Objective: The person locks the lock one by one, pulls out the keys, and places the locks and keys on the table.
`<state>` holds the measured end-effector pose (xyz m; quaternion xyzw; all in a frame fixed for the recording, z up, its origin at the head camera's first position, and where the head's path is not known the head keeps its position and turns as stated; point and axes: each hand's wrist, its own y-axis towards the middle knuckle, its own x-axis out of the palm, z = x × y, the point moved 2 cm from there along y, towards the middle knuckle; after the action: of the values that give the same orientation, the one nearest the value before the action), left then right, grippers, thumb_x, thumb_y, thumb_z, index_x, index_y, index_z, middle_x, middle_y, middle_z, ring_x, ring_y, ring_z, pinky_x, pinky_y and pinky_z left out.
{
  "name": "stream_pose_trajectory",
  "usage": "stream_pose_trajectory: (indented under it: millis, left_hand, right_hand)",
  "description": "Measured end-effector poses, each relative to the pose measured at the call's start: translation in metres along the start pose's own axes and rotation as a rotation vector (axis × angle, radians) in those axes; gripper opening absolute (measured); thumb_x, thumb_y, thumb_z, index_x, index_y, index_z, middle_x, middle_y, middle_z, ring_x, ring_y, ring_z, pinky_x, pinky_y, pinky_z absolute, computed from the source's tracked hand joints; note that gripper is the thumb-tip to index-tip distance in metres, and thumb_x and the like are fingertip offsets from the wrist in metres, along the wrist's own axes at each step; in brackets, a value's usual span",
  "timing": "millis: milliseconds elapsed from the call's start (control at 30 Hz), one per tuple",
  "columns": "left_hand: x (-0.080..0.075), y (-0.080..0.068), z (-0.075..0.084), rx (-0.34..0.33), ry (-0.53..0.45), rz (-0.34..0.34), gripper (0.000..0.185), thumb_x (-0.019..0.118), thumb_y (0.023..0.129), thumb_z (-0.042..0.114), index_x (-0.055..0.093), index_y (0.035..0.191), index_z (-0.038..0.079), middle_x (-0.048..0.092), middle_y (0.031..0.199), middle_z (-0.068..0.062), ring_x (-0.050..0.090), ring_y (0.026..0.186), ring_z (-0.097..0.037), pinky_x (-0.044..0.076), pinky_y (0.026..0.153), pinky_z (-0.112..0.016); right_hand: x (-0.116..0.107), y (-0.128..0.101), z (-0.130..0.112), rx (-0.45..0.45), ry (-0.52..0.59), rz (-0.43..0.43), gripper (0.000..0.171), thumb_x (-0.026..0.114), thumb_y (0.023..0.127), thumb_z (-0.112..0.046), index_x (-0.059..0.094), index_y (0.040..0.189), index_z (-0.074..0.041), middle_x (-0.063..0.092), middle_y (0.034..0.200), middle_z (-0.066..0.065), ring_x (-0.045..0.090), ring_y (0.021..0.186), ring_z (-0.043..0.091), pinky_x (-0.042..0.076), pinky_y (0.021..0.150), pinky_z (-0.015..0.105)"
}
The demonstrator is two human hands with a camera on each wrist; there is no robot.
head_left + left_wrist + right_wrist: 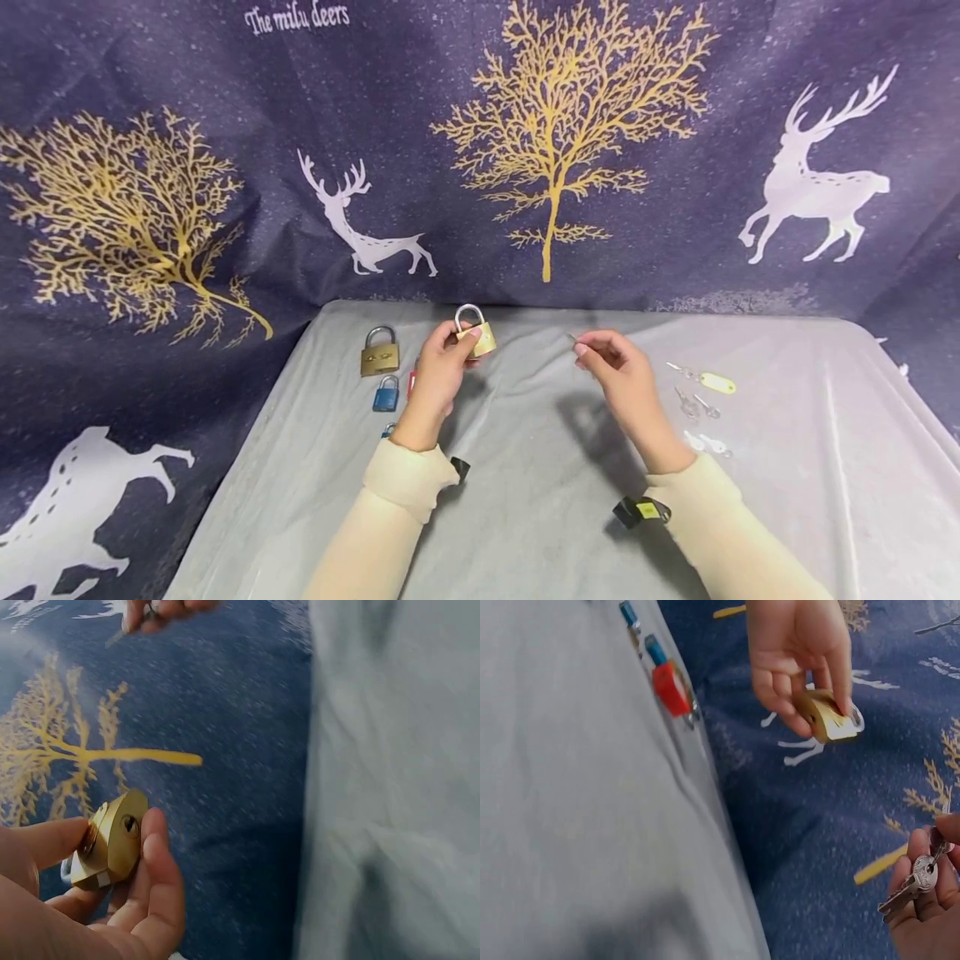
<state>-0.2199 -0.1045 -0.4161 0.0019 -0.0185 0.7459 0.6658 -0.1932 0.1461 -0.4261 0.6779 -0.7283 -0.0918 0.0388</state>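
A gold padlock [482, 340] with a silver shackle is gripped between the thumb and fingers of my left hand [444, 364], above the table. In the left wrist view the keyhole in the padlock's [112, 838] bottom faces outward, and its shackle is mostly hidden. Some distance to the right, my right hand [619, 372] pinches a small key [573, 339]. The right wrist view shows more keys [924, 876] on a ring, lying against the fingers of that hand. Key and padlock are apart.
Left on the grey-covered table [525, 500] stand a large brass padlock [380, 359], a blue padlock [386, 397], a smaller blue one [387, 431] and a red one [670, 689]. At right lie several loose keys [686, 403] and a key with a yellow tag [717, 383]. A dark patterned cloth [480, 275] hangs behind.
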Motion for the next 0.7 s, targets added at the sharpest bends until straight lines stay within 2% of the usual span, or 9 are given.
stream_pose_trajectory:
  millis: [233, 367, 500, 600, 700]
  left_hand:
    - [-0.016, 0.003, -0.013, -0.036, 0.127, -0.037, 0.020, 0.066, 0.097, 0.010, 0.062, 0.109, -0.005, 0.058, 0.096, -0.006, 0.060, 0.081, -0.012, 0.060, 0.080, -0.039]
    - [-0.024, 0.003, -0.016, -0.055, 0.212, -0.053, 0.019, 0.068, 0.095, 0.011, 0.065, 0.107, -0.004, 0.058, 0.087, -0.001, 0.057, 0.075, -0.010, 0.057, 0.075, -0.032]
    - [-0.031, 0.002, -0.022, -0.065, 0.358, -0.086, 0.018, 0.071, 0.094, 0.016, 0.066, 0.098, 0.000, 0.051, 0.076, 0.004, 0.048, 0.067, -0.010, 0.043, 0.061, -0.024]
    - [-0.037, 0.002, -0.028, -0.063, 0.497, -0.130, 0.020, 0.071, 0.095, 0.021, 0.062, 0.089, 0.004, 0.044, 0.073, 0.004, 0.043, 0.063, -0.013, 0.037, 0.056, -0.025]
    - [-0.040, 0.001, -0.031, -0.052, 0.639, -0.185, 0.024, 0.070, 0.095, 0.026, 0.056, 0.083, 0.010, 0.041, 0.070, 0.003, 0.040, 0.059, -0.015, 0.034, 0.053, -0.027]
  right_hand:
    - [-0.026, 0.000, 0.007, -0.004, -0.020, 0.044, 0.023, 0.067, 0.097, -0.007, 0.063, 0.112, 0.010, 0.070, 0.086, -0.013, 0.067, 0.075, 0.002, 0.058, 0.073, 0.018]
    - [-0.043, 0.000, 0.010, 0.016, -0.036, 0.055, 0.023, 0.066, 0.096, -0.004, 0.061, 0.112, 0.013, 0.071, 0.086, -0.011, 0.066, 0.073, 0.001, 0.058, 0.071, 0.018]
    - [-0.061, -0.001, 0.013, 0.031, -0.145, 0.049, 0.023, 0.065, 0.097, -0.006, 0.062, 0.114, 0.009, 0.069, 0.085, -0.017, 0.065, 0.074, -0.001, 0.057, 0.071, 0.016]
    - [-0.076, -0.003, 0.015, 0.040, -0.233, 0.050, 0.024, 0.066, 0.098, -0.012, 0.063, 0.115, 0.006, 0.067, 0.085, -0.020, 0.065, 0.076, -0.002, 0.056, 0.071, 0.015]
    - [-0.091, -0.006, 0.016, 0.048, -0.328, 0.054, 0.026, 0.065, 0.099, -0.020, 0.064, 0.114, 0.002, 0.067, 0.083, -0.020, 0.065, 0.076, -0.003, 0.054, 0.063, 0.016]
